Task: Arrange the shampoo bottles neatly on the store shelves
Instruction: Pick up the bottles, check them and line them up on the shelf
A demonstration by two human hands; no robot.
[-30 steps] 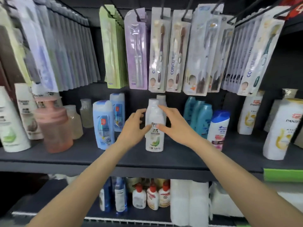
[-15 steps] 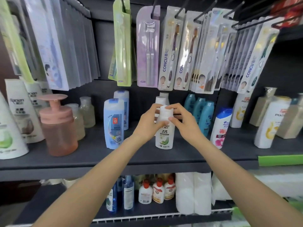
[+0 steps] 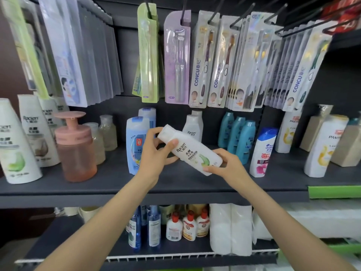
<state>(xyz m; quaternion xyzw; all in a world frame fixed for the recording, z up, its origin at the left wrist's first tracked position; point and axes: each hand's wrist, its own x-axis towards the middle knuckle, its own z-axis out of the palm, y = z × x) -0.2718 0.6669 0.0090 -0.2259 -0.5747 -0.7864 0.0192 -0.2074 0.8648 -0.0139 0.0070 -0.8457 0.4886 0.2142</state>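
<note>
White plastic shampoo bottle [image 3: 190, 151] is held tilted in front of the middle shelf [image 3: 117, 192], its long axis running from cap at ten o'clock to base at four o'clock. The cap end is gripped by the left hand [image 3: 156, 153], the base pinched by the right hand [image 3: 226, 165]. A matching white bottle [image 3: 193, 127] stands behind at twelve o'clock.

Brand names read on shelf goods around the tilted white bottle [image 3: 190, 150]

"Rocien" is printed on the tilted white bottle and on the upright white bottle [image 3: 193, 127] just behind it, and again on the tall white bottles [image 3: 37, 132] far to its left. "CONCU" is read on the hanging toothbrush packs [image 3: 203, 61] above it and on another pack [image 3: 304, 73] up to its right. "PANT", cut off, is seen on the white-and-gold bottles [image 3: 324, 145] far right.
</note>
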